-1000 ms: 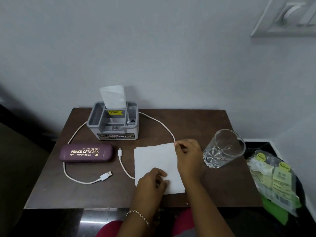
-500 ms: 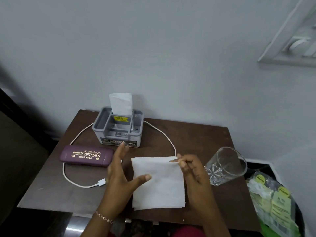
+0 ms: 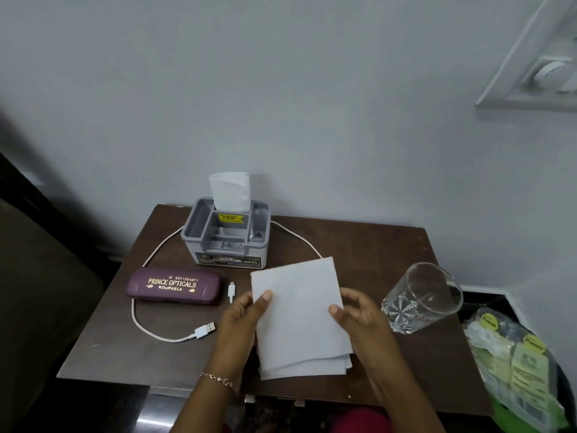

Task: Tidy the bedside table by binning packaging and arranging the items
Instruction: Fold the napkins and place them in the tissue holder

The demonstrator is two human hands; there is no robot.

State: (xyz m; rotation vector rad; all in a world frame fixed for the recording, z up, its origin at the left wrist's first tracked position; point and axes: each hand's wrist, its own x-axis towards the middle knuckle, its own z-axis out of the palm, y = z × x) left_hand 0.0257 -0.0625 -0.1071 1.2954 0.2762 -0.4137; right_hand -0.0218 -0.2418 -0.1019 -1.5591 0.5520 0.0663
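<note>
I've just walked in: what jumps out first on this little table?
The folded white tissue, held up at front centre by the left hand and right hand. Behind it, against the wall, a grey organiser box has another tissue standing in it. A purple glasses case lies left; a clear glass stands right.

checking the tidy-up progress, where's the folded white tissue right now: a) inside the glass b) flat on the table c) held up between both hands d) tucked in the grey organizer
c: the folded white tissue is pinched at its side edges by the left hand and the right hand, lifted above the table.
</note>
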